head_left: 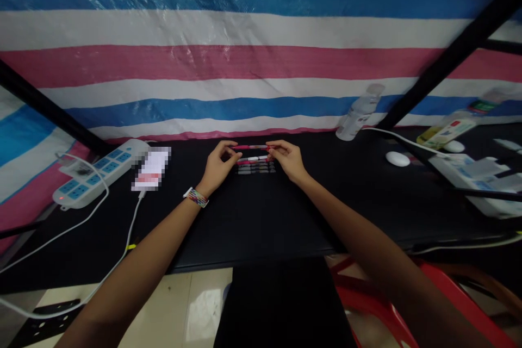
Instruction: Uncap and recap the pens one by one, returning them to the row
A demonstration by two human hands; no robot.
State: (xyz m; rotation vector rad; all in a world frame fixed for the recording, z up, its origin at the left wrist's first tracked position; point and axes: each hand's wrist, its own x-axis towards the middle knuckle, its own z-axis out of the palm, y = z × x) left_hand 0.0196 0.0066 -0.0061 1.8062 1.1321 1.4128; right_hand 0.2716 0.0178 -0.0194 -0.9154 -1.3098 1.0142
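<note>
A red pen point(252, 147) lies crosswise between my two hands, near the back of the black table. My left hand point(220, 164) has its fingertips closed on the pen's left end. The right end is pinched by my right hand point(289, 160). Just in front, a second pen with a pale middle point(253, 159) is level with my thumbs; whether they touch it I cannot tell. Several dark, clear-barrelled pens point(256, 168) lie side by side in a neat row below it. A patterned woven band circles my left wrist.
On the left are a power strip point(84, 187) and a phone point(151, 169) on a white cable. To the right stand a clear bottle point(359, 114), a white mouse point(397, 159), a labelled bottle point(452, 128) and another power strip point(468, 174). Striped sheeting point(244, 62) hangs behind the table.
</note>
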